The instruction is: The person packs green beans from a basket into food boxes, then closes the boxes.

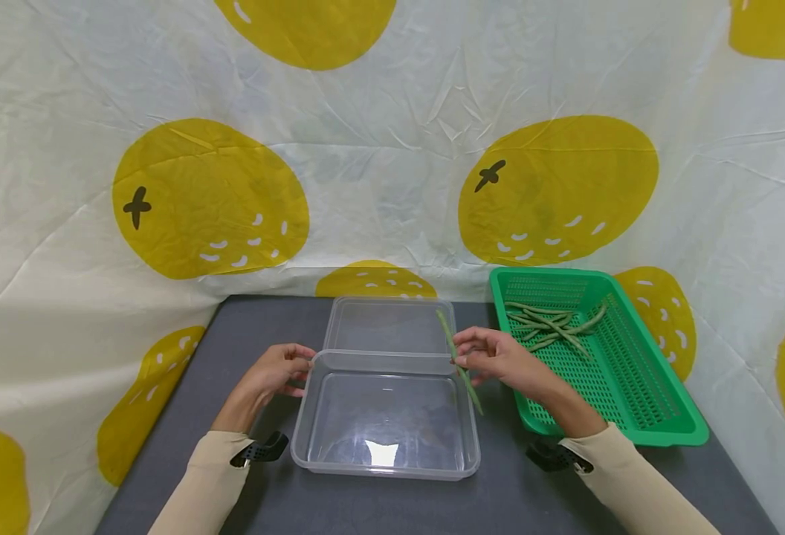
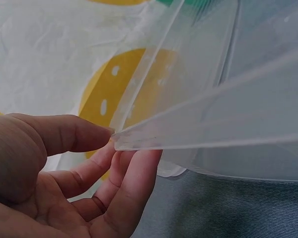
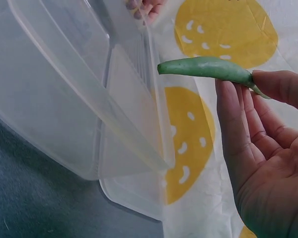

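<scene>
A clear plastic container (image 1: 312, 438) stands open on the dark table, with its clear lid (image 1: 389, 323) lying flat just behind it. My left hand (image 1: 299, 368) pinches the container's far left rim corner; the left wrist view shows my thumb (image 2: 64, 134) on top and my fingers under that corner of the container (image 2: 213, 129). My right hand (image 1: 462, 357) pinches a long green bean (image 1: 461, 364) between thumb and fingers above the container's right rim. The right wrist view shows the green bean (image 3: 203, 67) sticking out leftward from my right hand (image 3: 248, 82), beside the container (image 3: 49, 99).
A green perforated basket (image 1: 633, 416) sits on the right of the table and holds several green beans (image 1: 553, 323) at its far end. The grey table (image 1: 265, 319) is walled by a white cloth with yellow fruit prints (image 1: 392, 148).
</scene>
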